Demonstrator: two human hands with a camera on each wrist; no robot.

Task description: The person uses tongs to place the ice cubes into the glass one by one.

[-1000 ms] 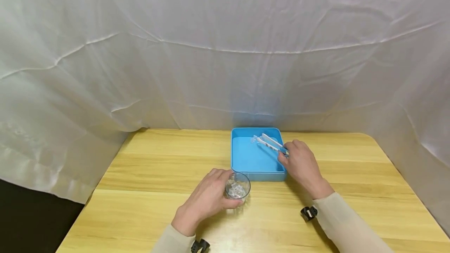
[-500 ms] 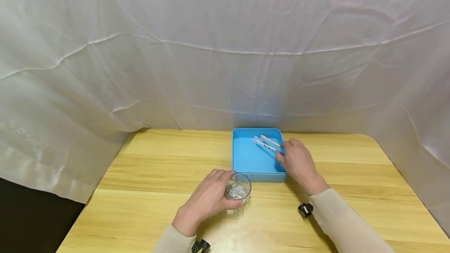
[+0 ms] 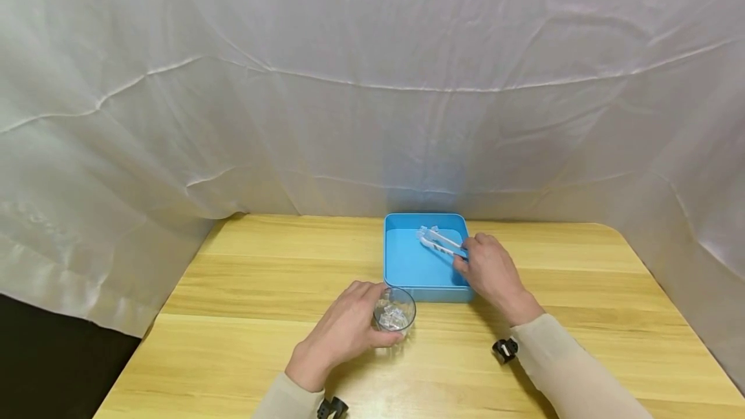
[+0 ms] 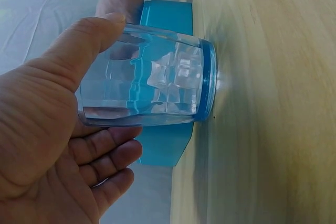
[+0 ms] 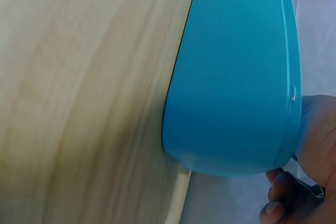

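My left hand [image 3: 343, 323] grips a clear drinking glass [image 3: 400, 299] standing on the table, thumb on the near side and fingers round the far side. Several clear ice-like cubes [image 4: 176, 74] lie in the bottom of the glass. In my right hand [image 3: 495, 270] is a pair of white tongs [image 3: 438, 246] with a blue part near the grip, held over the right rim of a blue square box [image 3: 401, 267]. The tong tips reach a few clear cubes [image 3: 423, 233] at the back of the box. The right wrist view shows mostly the box's outer wall [image 5: 231, 87].
The wooden table [image 3: 244, 290] extends on both sides of the box. A pale cloth curtain [image 3: 326, 115] hangs right behind the table's far edge. A dark area [image 3: 52, 354] lies past the table at left.
My right hand and the tongs have shifted slightly left, and the tong tips have come closer together at the cubes. My left hand stays on the glass.
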